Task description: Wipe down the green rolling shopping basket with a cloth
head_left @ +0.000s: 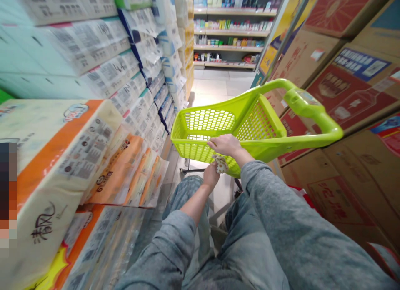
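Observation:
A lime-green plastic shopping basket [250, 123] on wheels stands in the aisle in front of me, its long handle [312, 111] rising to the right. My right hand [225, 145] rests curled over the basket's near rim. Just below it, my left hand [211, 173] is closed around a small crumpled white patterned cloth or paper [220, 163], held against the basket's near wall. The basket's inside looks empty from here.
Stacked packs of tissue paper [62, 156] fill the shelves on the left. Brown and red cardboard cartons [353, 94] are piled on the right. The narrow tiled aisle [212, 86] leads to product shelves [231, 31] at the far end.

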Available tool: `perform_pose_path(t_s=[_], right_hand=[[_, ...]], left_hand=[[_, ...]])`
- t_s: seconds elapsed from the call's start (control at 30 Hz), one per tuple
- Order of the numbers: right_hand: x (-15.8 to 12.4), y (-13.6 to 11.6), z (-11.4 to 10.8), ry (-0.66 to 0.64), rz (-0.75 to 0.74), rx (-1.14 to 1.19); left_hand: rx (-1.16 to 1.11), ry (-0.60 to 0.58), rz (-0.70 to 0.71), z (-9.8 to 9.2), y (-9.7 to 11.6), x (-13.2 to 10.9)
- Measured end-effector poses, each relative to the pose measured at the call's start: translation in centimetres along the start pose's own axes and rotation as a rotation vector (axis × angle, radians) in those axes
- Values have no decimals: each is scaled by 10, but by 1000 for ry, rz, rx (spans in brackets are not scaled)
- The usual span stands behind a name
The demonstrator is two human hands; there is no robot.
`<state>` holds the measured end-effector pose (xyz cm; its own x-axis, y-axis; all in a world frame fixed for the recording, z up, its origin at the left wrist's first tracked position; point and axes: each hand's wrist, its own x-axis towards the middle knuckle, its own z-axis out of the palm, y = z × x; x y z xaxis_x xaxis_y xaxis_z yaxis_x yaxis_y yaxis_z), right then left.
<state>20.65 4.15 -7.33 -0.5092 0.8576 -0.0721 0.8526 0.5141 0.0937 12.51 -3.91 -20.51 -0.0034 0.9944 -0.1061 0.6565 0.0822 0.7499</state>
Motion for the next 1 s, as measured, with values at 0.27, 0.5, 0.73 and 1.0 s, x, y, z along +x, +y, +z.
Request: perform_pose_path(t_s=[0.27,0.5,0.73,1.0], right_hand=[[-7,3,-1,7,-1,-27],[-11,1,-3,-7,4,-44],[-10,0,-4,-3,7,-36],[-9,2,0,32,-8,-30]], left_hand=[[189,-73,-3,-3,-4,-6],[67,74,-113,-7,-28,-15],[-58,266,-31,-25,-16,-6],[-150,419,-86,-33,-22,-9]])
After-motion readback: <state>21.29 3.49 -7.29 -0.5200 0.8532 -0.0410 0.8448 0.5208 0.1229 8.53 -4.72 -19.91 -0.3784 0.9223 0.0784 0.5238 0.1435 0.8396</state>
